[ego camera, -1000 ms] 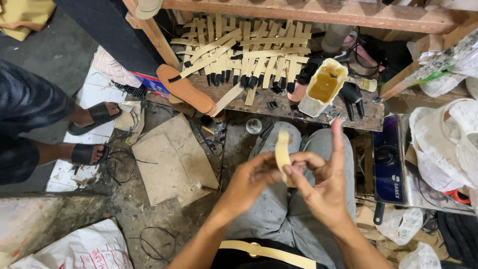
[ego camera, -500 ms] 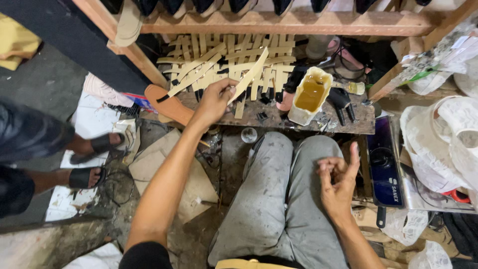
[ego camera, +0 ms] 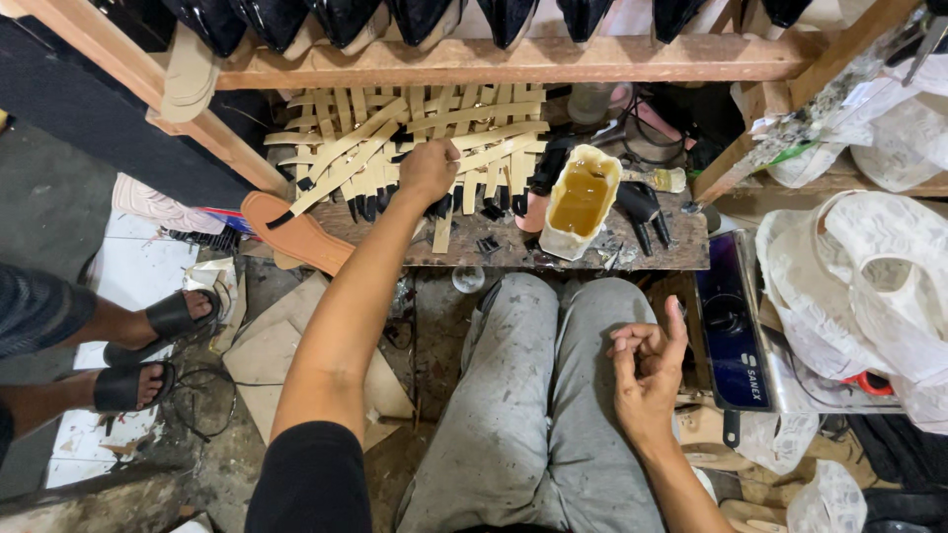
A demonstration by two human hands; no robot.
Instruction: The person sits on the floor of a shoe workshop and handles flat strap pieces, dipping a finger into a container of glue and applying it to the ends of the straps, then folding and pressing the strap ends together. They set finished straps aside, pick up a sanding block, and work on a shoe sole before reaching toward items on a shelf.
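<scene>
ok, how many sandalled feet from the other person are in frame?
2. Both at the left edge on the floor: one black sandal nearer the cardboard, the other black sandal just below it. The rest of that person is cut off by the frame.

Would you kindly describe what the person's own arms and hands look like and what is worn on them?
Both hands are bare: no gloves, rings or watch show on the left hand or the right hand. The left arm has a short black sleeve ending above the elbow; the right forearm is uncovered.
</scene>
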